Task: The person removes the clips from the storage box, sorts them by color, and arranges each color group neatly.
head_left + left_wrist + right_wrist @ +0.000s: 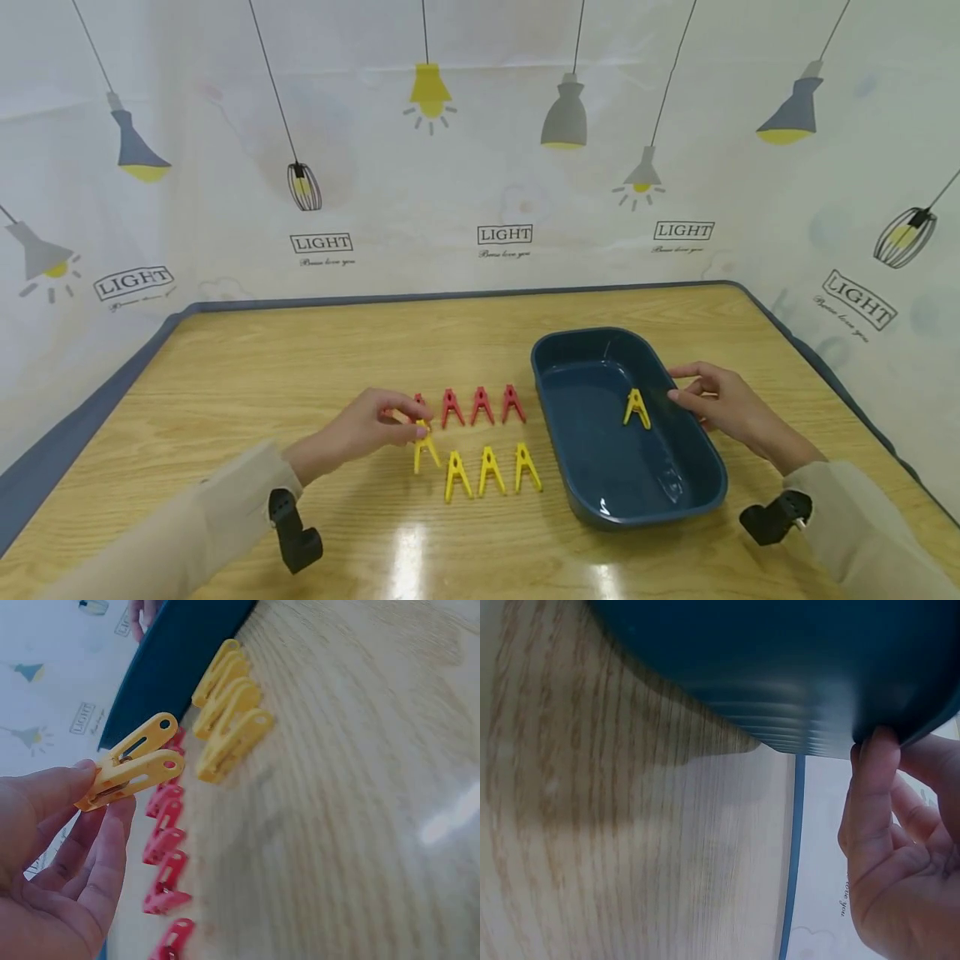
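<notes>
My left hand [367,423] pinches a yellow clothespin [146,766] by one end between thumb and fingers, its two legs pointing away from the fingertips. In the head view it hangs over the table at the left end of three yellow clothespins [489,472] lying in a row. Behind these lies a row of several red clothespins [481,406], the leftmost partly hidden by my left hand. My right hand [727,407] grips the right rim of a dark blue basin [600,467], thumb inside and fingers outside. One yellow clothespin [636,408] lies in the basin.
The wooden table [300,358] ends at a blue-edged cloth backdrop [420,192] printed with lamps, at the back and both sides. The basin's wall stands just right of the clothespin rows. Black wrist cameras [296,533] sit on both sleeves.
</notes>
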{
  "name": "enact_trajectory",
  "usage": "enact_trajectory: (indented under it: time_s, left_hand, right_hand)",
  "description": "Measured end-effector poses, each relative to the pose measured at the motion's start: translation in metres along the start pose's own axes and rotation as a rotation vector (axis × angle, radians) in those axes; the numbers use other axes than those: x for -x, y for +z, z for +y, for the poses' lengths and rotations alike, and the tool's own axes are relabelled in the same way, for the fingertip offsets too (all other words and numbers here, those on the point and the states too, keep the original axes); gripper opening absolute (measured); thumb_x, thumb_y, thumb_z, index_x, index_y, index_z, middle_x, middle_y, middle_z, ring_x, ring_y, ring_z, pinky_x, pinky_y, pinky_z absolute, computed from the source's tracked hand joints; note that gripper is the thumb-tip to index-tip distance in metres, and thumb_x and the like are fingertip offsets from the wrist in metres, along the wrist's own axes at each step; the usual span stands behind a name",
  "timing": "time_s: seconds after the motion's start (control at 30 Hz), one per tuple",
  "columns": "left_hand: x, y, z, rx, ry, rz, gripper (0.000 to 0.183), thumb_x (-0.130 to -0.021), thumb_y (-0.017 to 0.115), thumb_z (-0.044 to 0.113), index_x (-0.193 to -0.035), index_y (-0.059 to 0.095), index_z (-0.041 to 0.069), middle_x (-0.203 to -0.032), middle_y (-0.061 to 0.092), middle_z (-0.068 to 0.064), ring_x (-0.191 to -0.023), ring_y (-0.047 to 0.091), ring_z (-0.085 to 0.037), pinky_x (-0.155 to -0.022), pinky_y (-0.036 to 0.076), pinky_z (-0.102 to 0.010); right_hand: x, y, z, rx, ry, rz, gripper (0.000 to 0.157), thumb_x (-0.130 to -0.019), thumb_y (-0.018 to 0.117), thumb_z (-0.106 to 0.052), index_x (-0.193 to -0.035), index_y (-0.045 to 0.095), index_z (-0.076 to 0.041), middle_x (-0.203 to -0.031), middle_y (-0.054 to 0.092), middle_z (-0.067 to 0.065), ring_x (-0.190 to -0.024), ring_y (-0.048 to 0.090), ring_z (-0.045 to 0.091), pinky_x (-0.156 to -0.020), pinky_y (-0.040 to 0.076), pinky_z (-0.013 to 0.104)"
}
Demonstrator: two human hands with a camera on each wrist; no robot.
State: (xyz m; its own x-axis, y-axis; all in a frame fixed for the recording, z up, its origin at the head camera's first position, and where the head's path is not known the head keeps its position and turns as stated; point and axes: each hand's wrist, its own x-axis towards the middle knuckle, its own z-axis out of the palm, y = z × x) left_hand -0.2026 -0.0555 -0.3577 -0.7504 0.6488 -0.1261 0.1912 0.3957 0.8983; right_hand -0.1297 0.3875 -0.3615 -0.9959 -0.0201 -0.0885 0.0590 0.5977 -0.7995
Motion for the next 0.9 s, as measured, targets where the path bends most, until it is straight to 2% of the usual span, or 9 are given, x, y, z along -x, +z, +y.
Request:
enact_trajectory:
  time_s: [0.2,0.47,0.73,0.9]
  left_hand:
    - [0.009,0.004,-0.013,-0.019,-0.061,0.011,0.03,-0.081,0.065,0.021,-0.104,0.063,0.002,-0.099,0.058,-0.008,-0.08,0.057,-0.018,-0.068,0.048,-0.033]
    - [0.011,0.01,-0.024,0.015,-0.038,0.022,0.027,-0.081,0.065,0.013,-0.101,0.062,-0.005,-0.092,0.061,-0.009,-0.081,0.06,-0.018,-0.066,0.049,-0.031]
    - [0.012,0.018,-0.03,-0.042,-0.095,0.07,0.025,-0.082,0.064,0.019,-0.1,0.064,0.002,-0.089,0.061,-0.003,-0.078,0.055,-0.013,-0.063,0.047,-0.028]
    - [0.012,0.021,-0.031,-0.086,-0.102,0.094,0.022,-0.083,0.063,0.018,-0.1,0.064,0.004,-0.09,0.06,-0.002,-0.08,0.055,-0.014,-0.063,0.046,-0.028]
  right_hand:
    - [-0.001,-0.001,0.001,0.003,-0.005,0.002,0.051,-0.09,0.053,-0.029,-0.127,0.038,0.003,-0.088,0.057,0.014,-0.064,0.05,0.017,-0.054,0.048,0.031]
    - [0.001,0.0,-0.001,0.005,-0.016,-0.004,0.053,-0.09,0.052,-0.029,-0.128,0.037,0.004,-0.087,0.057,0.013,-0.063,0.048,0.017,-0.053,0.047,0.031]
    - [0.002,0.0,-0.002,0.008,-0.002,-0.001,0.052,-0.09,0.052,-0.029,-0.128,0.038,0.003,-0.086,0.056,0.013,-0.063,0.049,0.017,-0.053,0.047,0.031]
    - [0.001,0.0,-0.002,0.009,-0.004,-0.002,0.053,-0.09,0.052,-0.03,-0.128,0.037,0.003,-0.087,0.056,0.013,-0.063,0.048,0.017,-0.053,0.047,0.031]
